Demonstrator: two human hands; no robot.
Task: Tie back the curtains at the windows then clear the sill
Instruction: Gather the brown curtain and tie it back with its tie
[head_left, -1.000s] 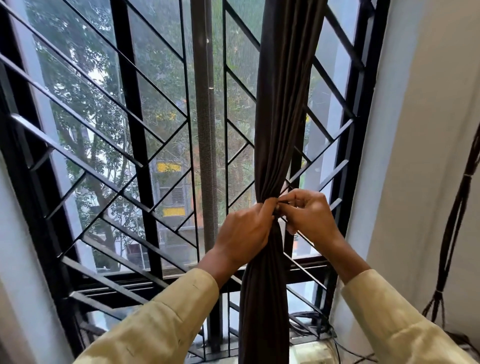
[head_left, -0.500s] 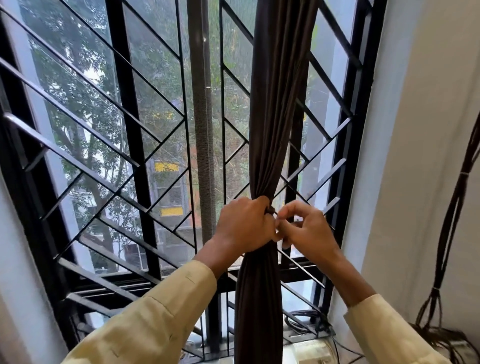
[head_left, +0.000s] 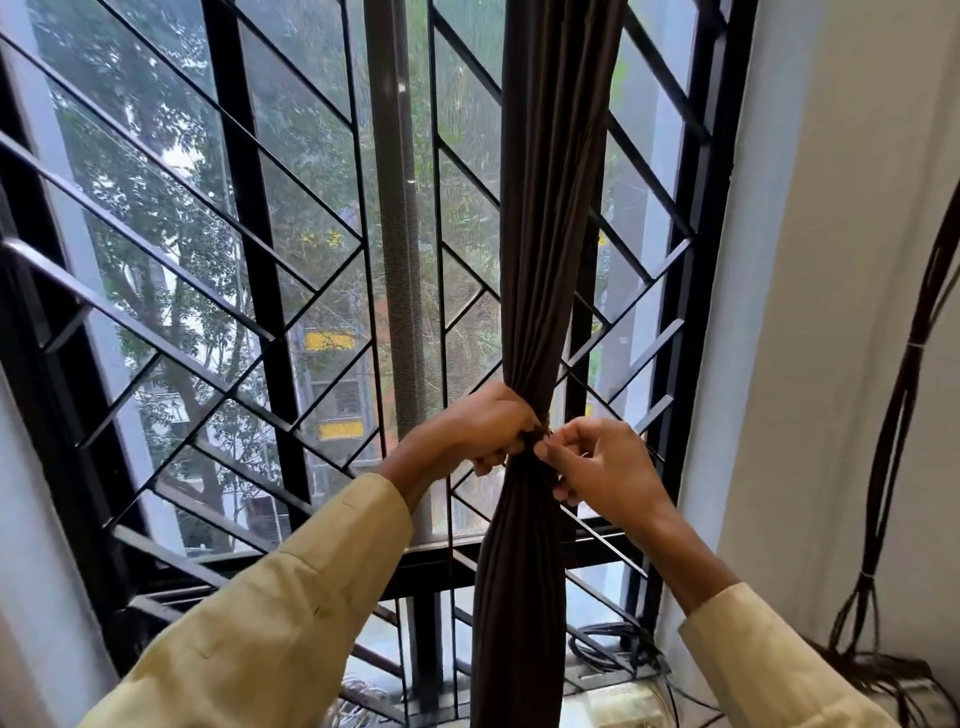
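Left hand (head_left: 483, 431): fist wrapped round the gathered curtain (head_left: 550, 208) at its waist, before the right-hand panes. Right hand (head_left: 602, 467): thumb and forefinger pinch what looks like the tie (head_left: 542, 432), touching the left hand's fingers. Likely best to keep the bunch squeezed and draw the tie snug before letting go, or the folds may slip. Below, the sill (head_left: 576, 719) holds coiled cables (head_left: 597, 642) and a pale box (head_left: 623, 696), not yet cleared. The grille (head_left: 249, 260) behind crowds the knuckles.
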